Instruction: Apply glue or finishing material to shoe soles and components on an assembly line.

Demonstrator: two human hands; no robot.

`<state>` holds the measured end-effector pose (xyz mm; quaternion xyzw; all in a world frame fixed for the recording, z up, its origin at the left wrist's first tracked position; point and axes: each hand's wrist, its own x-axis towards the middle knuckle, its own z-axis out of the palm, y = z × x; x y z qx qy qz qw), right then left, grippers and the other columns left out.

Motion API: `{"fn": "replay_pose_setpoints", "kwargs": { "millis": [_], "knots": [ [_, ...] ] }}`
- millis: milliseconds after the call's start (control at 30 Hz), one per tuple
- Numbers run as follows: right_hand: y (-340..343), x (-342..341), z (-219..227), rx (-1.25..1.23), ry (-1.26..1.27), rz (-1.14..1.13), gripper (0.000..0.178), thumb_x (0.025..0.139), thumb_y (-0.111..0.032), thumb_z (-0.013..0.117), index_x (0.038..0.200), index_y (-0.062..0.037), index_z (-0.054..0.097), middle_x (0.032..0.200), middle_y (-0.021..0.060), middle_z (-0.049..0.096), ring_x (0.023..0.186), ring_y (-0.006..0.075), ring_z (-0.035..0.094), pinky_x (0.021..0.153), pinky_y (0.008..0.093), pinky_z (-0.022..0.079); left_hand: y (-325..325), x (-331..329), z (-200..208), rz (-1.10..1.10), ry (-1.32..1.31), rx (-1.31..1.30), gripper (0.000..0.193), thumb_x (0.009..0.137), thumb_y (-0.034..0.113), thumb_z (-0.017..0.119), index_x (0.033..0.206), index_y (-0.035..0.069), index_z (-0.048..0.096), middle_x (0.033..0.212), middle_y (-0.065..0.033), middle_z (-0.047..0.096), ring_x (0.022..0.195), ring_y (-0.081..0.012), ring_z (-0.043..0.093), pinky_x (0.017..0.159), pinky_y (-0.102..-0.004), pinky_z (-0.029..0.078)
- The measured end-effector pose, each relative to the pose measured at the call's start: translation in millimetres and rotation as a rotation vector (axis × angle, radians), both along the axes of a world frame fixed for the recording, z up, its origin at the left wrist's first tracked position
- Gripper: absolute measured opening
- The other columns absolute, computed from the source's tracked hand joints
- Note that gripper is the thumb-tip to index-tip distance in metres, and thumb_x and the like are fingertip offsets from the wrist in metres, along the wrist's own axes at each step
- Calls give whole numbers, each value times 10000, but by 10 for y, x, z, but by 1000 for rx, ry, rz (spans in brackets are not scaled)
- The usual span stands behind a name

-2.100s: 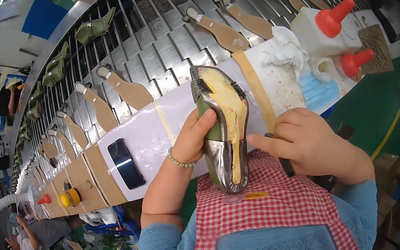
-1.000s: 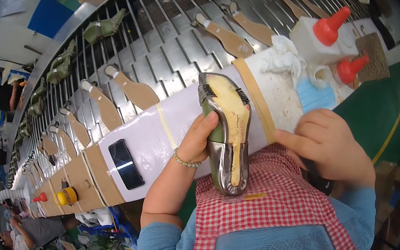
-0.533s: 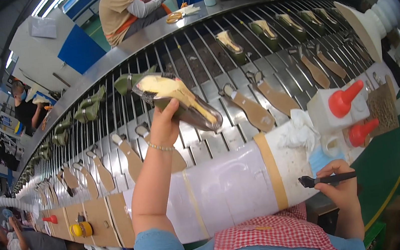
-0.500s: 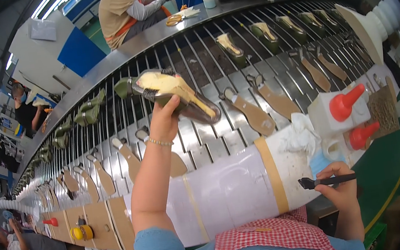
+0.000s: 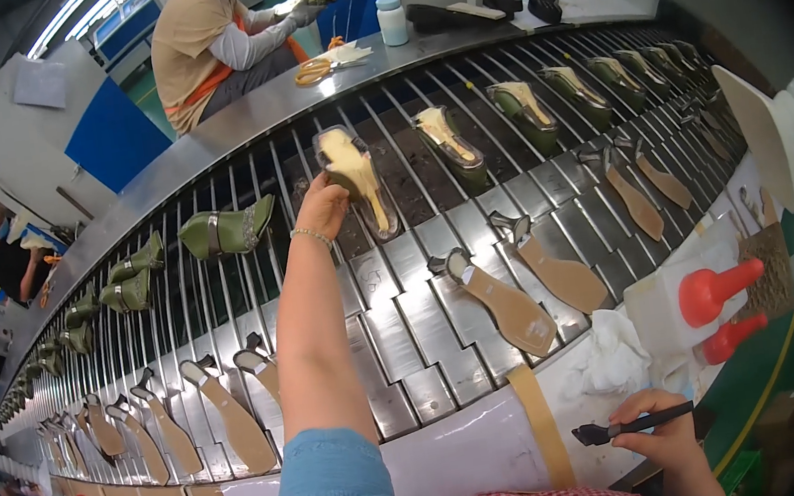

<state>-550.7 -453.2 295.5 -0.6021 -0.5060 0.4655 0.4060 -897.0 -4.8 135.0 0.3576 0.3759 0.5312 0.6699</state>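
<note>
My left hand (image 5: 322, 208) reaches out over the metal conveyor and grips the left side of a lasted shoe (image 5: 354, 175). This shoe lies sole side up, its cream-coated bottom showing, over the conveyor's rods. Low at the right, my right hand (image 5: 663, 424) is closed around a black brush (image 5: 641, 422), bristle end pointing left above the white work surface. To the right of the held shoe, another coated lasted shoe (image 5: 449, 146) rests sole up on the rods. A green shoe (image 5: 227, 228) lies on its side to the left.
Tan soles with heels (image 5: 509, 311) lie along the conveyor's near slats (image 5: 426, 395). Red-nozzled white bottles (image 5: 661, 313) and a crumpled white cloth (image 5: 604, 356) stand at the right. Scissors (image 5: 314, 71) and a white jar (image 5: 393, 23) sit on the far ledge, near a seated co-worker (image 5: 200, 43).
My left hand has carried the lasted shoe away from me and down to the rods, turning its coated bottom up. My right hand still holds the brush, now lower in the view.
</note>
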Motion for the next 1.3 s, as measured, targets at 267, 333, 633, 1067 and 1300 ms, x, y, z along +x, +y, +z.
{"fn": "replay_pose_setpoints", "kwargs": {
  "millis": [267, 333, 633, 1067, 1300],
  "knots": [
    [244, -202, -2, -192, 177, -38, 257, 684, 39, 776, 900, 26, 637, 864, 112, 677, 779, 151, 638, 724, 269, 500, 160, -1364, 33, 318, 1989, 606, 614, 772, 96, 616, 1348, 100, 404, 1371, -88, 465, 1299, -259, 397, 1045, -476, 326],
    [333, -253, -25, -139, 111, 37, 247, 705, 42, 756, 919, 26, 634, 868, 118, 684, 796, 149, 641, 745, 270, 504, 12, -1670, 39, 295, 2258, 426, 623, 782, 164, 642, 1350, 116, 391, 1413, -67, 408, 1335, -253, 339, 1065, -515, 288],
    [353, -383, -68, -157, 247, 4, 246, 717, 67, 730, 912, 22, 585, 893, 144, 679, 848, 172, 653, 780, 286, 515, -186, -2060, 272, 53, 2475, 299, 420, 740, 121, 685, 1119, 168, 509, 1108, -47, 600, 1079, -275, 558, 864, -442, 445],
    [-437, -53, 24, 79, 257, -201, 268, 759, 52, 698, 971, -13, 546, 892, 91, 644, 852, 148, 624, 769, 266, 502, -2620, -1614, 780, 371, 49, 331, 493, 817, 158, 701, 1248, 42, 491, 1208, -49, 579, 1100, -202, 565, 967, -353, 444],
    [-715, 535, 378, 314, -422, -371, 164, 743, -53, 747, 856, -20, 632, 820, 14, 632, 763, 93, 561, 716, 244, 450, -3871, -814, 974, 86, -528, 155, 510, 858, 295, 666, 1299, 103, 496, 1313, -47, 527, 1211, -226, 491, 1052, -425, 371]
  ]
}}
